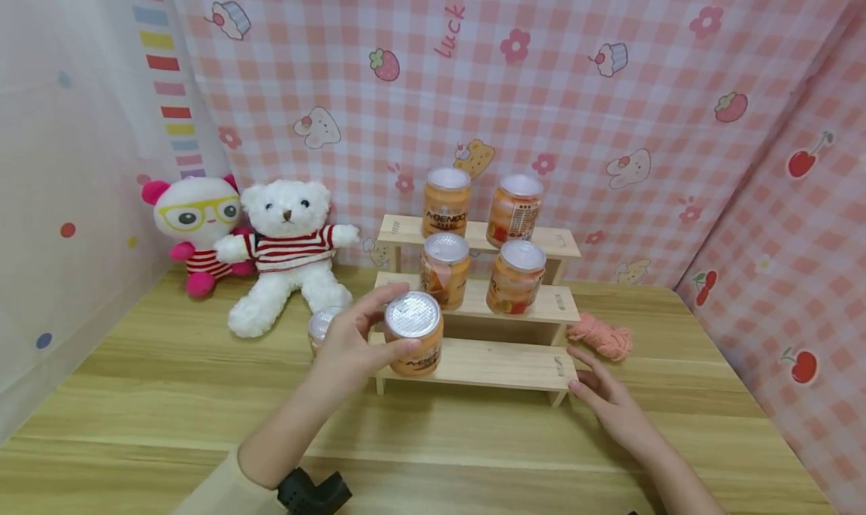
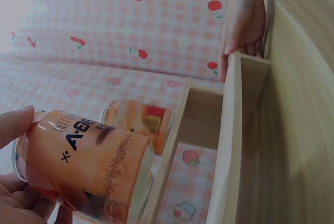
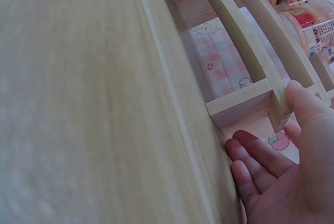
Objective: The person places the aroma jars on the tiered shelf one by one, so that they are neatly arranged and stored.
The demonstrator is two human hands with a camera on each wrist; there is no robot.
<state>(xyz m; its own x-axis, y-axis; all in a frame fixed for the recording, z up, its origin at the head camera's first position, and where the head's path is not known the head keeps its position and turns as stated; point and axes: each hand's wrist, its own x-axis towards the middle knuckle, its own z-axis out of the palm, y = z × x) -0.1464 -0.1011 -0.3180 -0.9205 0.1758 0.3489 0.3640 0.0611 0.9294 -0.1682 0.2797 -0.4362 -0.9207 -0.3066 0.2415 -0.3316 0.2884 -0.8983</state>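
My left hand [image 1: 355,338] grips an orange-labelled drink can [image 1: 414,334] with a silver lid, thumb in front and fingers behind. It is upright over the left end of the lowest step of a wooden three-tier stand [image 1: 501,365]; I cannot tell whether it touches the wood. At the step's right end, my right hand [image 1: 609,402] touches the plank with thumb and forefinger, its other fingers loosely bent below. Two similar cans stand on the middle step, a left one [image 1: 444,271] and a right one [image 1: 517,276]. The top step carries another pair [image 1: 446,201].
Partly hidden behind my left hand, another can [image 1: 323,321] stands on the table [image 1: 473,455]. A white teddy bear [image 1: 287,252] and a pink-eared plush [image 1: 199,225] sit at the back left. A pink yarn bundle [image 1: 602,336] lies right of the stand.
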